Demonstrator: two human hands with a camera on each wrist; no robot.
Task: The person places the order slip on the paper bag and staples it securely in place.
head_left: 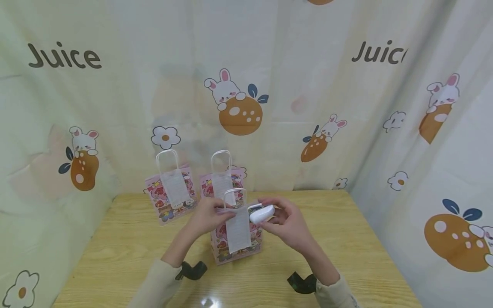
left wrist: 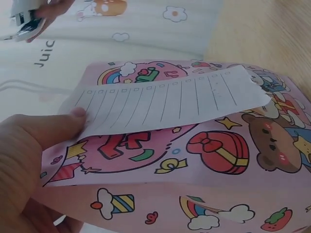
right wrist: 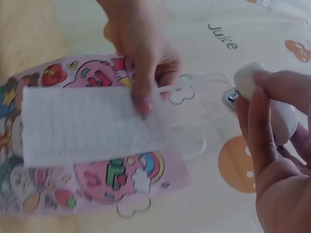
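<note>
A pink paper gift bag (head_left: 221, 244) with cartoon prints stands on the table, its white handles up. Against its front lies a white lined paper slip (head_left: 239, 234), edge torn at the bottom. My left hand (head_left: 205, 219) pinches the slip against the bag's top edge, thumb (left wrist: 77, 116) on the paper and fingers behind. Beside the bag's upper right corner, my right hand (head_left: 291, 225) holds a small white stapler (head_left: 262, 213). In the right wrist view the stapler's metal end (right wrist: 232, 98) points toward the bag handles, apart from the slip.
Two similar bags, a left one (head_left: 155, 196) and a middle one (head_left: 206, 182), stand behind, each with a white slip on its front. A printed curtain (head_left: 308, 85) hangs behind the wooden table (head_left: 335, 239).
</note>
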